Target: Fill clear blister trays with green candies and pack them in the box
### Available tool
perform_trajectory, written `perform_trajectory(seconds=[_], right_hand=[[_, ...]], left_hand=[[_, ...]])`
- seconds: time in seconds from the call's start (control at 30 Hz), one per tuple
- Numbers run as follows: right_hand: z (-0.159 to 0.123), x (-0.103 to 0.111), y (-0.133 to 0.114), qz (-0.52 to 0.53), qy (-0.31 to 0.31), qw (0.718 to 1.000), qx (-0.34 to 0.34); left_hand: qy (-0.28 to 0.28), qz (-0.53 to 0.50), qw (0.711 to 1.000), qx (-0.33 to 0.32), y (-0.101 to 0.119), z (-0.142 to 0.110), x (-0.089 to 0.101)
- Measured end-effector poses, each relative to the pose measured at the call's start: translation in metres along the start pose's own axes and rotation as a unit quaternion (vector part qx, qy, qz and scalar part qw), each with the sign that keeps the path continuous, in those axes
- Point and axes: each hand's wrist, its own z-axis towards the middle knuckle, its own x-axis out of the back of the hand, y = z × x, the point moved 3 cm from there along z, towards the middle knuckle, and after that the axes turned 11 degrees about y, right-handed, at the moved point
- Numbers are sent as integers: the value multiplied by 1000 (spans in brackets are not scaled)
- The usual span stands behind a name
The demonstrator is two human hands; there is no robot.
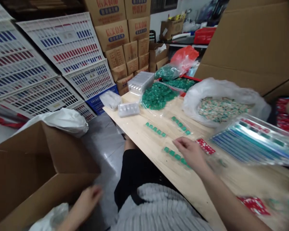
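My right hand (191, 156) hangs over the wooden table with its fingertips pinched together. Whatever is between them, if anything, does not show. Just beneath it lies a row of green squares (175, 156), partly covered by the hand. Two more rows sit farther off, one green row (156, 129) to the left and another green row (181, 125) behind. A red patterned packet (205, 146) is close to the right of the hand. My left hand (88, 199), smeared by motion, is low beside an open cardboard box (69, 189), away from the table.
On the table (135, 126) are a green heap (159, 96), a white bag of small pieces (207, 86), a clear-covered blue striped pack (243, 144) and clear plastic trays (128, 109). Stacked crates (69, 41) and cartons (113, 35) stand behind. A tall cardboard flap (255, 41) rises at right.
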Motion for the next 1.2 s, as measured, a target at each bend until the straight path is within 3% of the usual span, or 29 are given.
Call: perform_trajectory(seconds=[0.07, 0.13, 0.2, 0.27, 0.4, 0.5, 0.67, 0.8, 0.9, 1.0, 1.1, 1.2], right_hand=[[-8, -22, 4, -8, -53, 999, 12], [4, -46, 7, -37, -80, 995, 50], [30, -63, 11, -86, -76, 990, 86], [62, -76, 14, -157, -78, 977, 118], [117, -109, 17, -269, -152, 938, 160], [143, -140, 20, -302, -210, 914, 168], [157, -174, 23, -346, -275, 876, 191], [162, -174, 20, -337, -274, 879, 194], [166, -160, 20, -309, -236, 903, 180], [159, -143, 22, -264, -166, 938, 149], [130, -136, 16, -174, -99, 972, 119], [91, -133, 1, -140, -101, 981, 89]], left_hand=[[60, -43, 993, -88, 45, 56, -16], [127, -63, 969, -203, 95, 115, -31], [164, -23, 952, -257, 133, 160, -46], [165, 19, 948, -273, 152, 185, -60], [144, 21, 952, -269, 152, 196, -76], [125, 8, 963, -237, 147, 203, -78], [88, -4, 976, -198, 153, 223, -80], [46, -7, 976, -215, 153, 230, -83], [18, -38, 969, -244, 148, 233, -72], [20, -138, 962, -233, 157, 246, -36], [68, -220, 947, -225, 198, 279, 9], [162, -205, 927, -268, 258, 328, 36]])
